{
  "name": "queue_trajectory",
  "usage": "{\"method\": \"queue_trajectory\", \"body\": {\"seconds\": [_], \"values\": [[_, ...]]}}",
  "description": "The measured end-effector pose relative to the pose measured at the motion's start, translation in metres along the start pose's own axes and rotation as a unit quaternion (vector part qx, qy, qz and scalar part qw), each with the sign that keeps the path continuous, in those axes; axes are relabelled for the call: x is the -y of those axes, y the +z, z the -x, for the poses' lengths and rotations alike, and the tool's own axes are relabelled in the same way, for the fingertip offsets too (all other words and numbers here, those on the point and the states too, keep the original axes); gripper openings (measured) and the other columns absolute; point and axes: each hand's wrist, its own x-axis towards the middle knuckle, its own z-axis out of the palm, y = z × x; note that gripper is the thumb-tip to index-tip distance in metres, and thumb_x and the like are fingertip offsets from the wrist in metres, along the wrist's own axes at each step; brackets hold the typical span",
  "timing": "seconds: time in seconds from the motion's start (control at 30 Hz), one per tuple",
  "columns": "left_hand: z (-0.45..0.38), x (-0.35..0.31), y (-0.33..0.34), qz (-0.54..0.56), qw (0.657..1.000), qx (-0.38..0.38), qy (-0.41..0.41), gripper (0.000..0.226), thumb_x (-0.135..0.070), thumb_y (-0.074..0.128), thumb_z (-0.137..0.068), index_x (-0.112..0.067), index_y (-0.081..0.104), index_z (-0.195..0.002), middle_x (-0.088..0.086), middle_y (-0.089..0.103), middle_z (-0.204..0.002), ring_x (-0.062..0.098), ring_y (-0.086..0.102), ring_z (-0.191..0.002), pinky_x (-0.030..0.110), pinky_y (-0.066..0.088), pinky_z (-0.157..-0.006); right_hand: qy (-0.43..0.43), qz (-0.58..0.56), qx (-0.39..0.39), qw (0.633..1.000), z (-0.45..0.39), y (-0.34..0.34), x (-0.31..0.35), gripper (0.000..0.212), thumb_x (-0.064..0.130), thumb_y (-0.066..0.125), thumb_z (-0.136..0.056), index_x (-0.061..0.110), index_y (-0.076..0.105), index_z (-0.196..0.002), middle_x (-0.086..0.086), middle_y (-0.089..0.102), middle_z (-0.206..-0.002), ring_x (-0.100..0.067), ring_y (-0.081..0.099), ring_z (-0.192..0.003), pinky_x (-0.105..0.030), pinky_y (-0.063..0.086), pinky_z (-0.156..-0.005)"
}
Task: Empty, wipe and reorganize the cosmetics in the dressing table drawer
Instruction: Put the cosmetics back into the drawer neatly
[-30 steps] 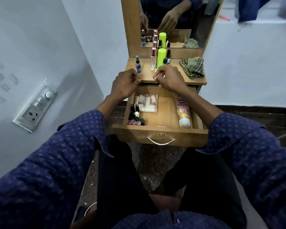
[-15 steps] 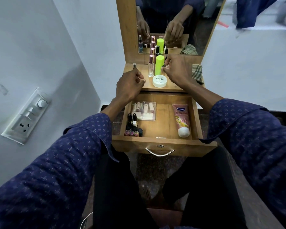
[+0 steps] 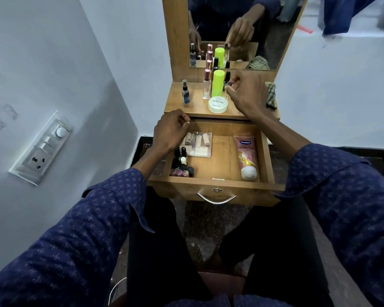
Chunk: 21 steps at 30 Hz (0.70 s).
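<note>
The wooden drawer (image 3: 215, 190) is pulled open. Inside it lie a clear pack of lipsticks (image 3: 201, 144), a cluster of small nail polish bottles (image 3: 182, 166) at the front left and a pink lotion tube (image 3: 247, 156) on the right. My left hand (image 3: 171, 129) hovers over the drawer's back left corner, fingers curled, holding nothing visible. My right hand (image 3: 245, 93) is on the tabletop (image 3: 175, 107), pinching a small dark bottle (image 3: 228, 84) beside the neon green bottle (image 3: 217, 83). A white round tub (image 3: 218, 104), a clear perfume bottle (image 3: 207, 85) and a blue spray bottle (image 3: 186, 92) stand there too.
A folded checked cloth (image 3: 272, 95) lies at the tabletop's right end, partly behind my right hand. The mirror (image 3: 242, 29) rises behind the bottles. A switchboard (image 3: 41, 148) is on the left wall. My knees sit just below the drawer front.
My left hand has dropped from the tabletop to the drawer's back left corner, uncovering the blue spray bottle. My right hand moved back toward the green bottle with a small dark bottle.
</note>
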Motion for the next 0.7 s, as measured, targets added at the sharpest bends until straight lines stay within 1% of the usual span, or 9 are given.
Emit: {"method": "queue_trajectory", "body": {"seconds": [0.13,0.2,0.27,0.37,0.47,0.53,0.6,0.63,0.7], "values": [[0.020,0.005,0.003,0.017,1.000,-0.018,-0.011,0.009,-0.032,0.064,-0.098,-0.027,0.070,-0.103,-0.014,0.070,-0.097,0.007,0.065,-0.086,0.040,0.058,-0.080,-0.029,-0.061,0.048,0.997,0.036,-0.015,0.014,0.015,0.035,0.079,-0.089,0.025,0.074,-0.099,0.013,0.071,-0.085,-0.004,0.065,-0.079,-0.028,0.052,-0.074],[0.031,0.005,0.004,0.029,0.999,-0.040,-0.020,0.009,-0.031,0.063,-0.098,-0.027,0.069,-0.103,-0.014,0.070,-0.099,0.007,0.066,-0.088,0.040,0.058,-0.079,-0.044,-0.098,0.088,0.990,0.064,-0.018,0.021,0.015,0.036,0.081,-0.087,0.025,0.075,-0.097,0.014,0.071,-0.082,0.001,0.064,-0.076,-0.024,0.050,-0.069],[0.041,0.005,0.007,0.033,0.998,-0.050,-0.021,0.010,-0.030,0.062,-0.097,-0.026,0.069,-0.103,-0.014,0.070,-0.099,0.008,0.065,-0.086,0.040,0.057,-0.078,-0.045,-0.129,0.143,0.980,0.095,-0.017,0.021,0.014,0.034,0.083,-0.085,0.025,0.076,-0.094,0.013,0.072,-0.081,0.002,0.066,-0.075,-0.021,0.049,-0.065],[0.053,0.005,0.010,0.031,0.998,-0.051,-0.023,0.010,-0.030,0.063,-0.096,-0.025,0.069,-0.102,-0.012,0.070,-0.100,0.009,0.065,-0.083,0.039,0.056,-0.076,-0.043,-0.126,0.263,0.956,0.127,-0.012,0.014,0.012,0.030,0.084,-0.086,0.025,0.075,-0.092,0.010,0.073,-0.082,0.001,0.065,-0.071,-0.025,0.049,-0.064],[0.059,0.008,0.007,0.042,0.996,-0.068,-0.047,0.012,-0.030,0.063,-0.096,-0.022,0.072,-0.100,-0.010,0.071,-0.100,0.008,0.065,-0.083,0.033,0.053,-0.075,-0.067,-0.091,0.361,0.926,0.147,0.001,0.013,0.013,0.031,0.084,-0.083,0.028,0.072,-0.087,0.011,0.075,-0.077,-0.001,0.070,-0.066,-0.034,0.059,-0.072],[0.063,0.009,0.008,0.042,0.995,-0.072,-0.058,0.015,-0.031,0.063,-0.096,-0.021,0.073,-0.101,-0.009,0.072,-0.101,0.007,0.064,-0.082,0.029,0.049,-0.072,-0.074,-0.078,0.399,0.911,0.158,0.008,0.012,0.016,0.033,0.085,-0.081,0.028,0.071,-0.087,0.011,0.076,-0.074,-0.005,0.071,-0.070,-0.035,0.058,-0.079],[0.066,0.010,0.012,0.037,0.995,-0.071,-0.053,0.016,-0.032,0.063,-0.097,-0.021,0.073,-0.102,-0.009,0.072,-0.101,0.005,0.062,-0.080,0.023,0.045,-0.067,-0.075,-0.063,0.424,0.900,0.164,0.011,0.011,0.017,0.034,0.085,-0.081,0.028,0.071,-0.089,0.010,0.077,-0.074,-0.005,0.070,-0.075,-0.031,0.053,-0.081],[0.067,0.010,0.013,0.036,0.996,-0.070,-0.051,0.016,-0.032,0.063,-0.097,-0.020,0.073,-0.102,-0.009,0.072,-0.101,0.004,0.062,-0.079,0.022,0.044,-0.067,-0.071,-0.064,0.436,0.895,0.164,0.012,0.011,0.016,0.032,0.085,-0.082,0.027,0.072,-0.091,0.009,0.077,-0.074,-0.005,0.070,-0.075,-0.029,0.052,-0.080],[0.067,0.012,0.013,0.035,0.996,-0.066,-0.050,0.016,-0.032,0.063,-0.097,-0.020,0.072,-0.102,-0.008,0.072,-0.101,0.005,0.062,-0.080,0.026,0.047,-0.070,-0.064,-0.068,0.454,0.886,0.165,0.014,0.014,0.013,0.025,0.084,-0.085,0.025,0.073,-0.093,0.008,0.078,-0.077,-0.006,0.071,-0.078,-0.030,0.054,-0.081]]}}
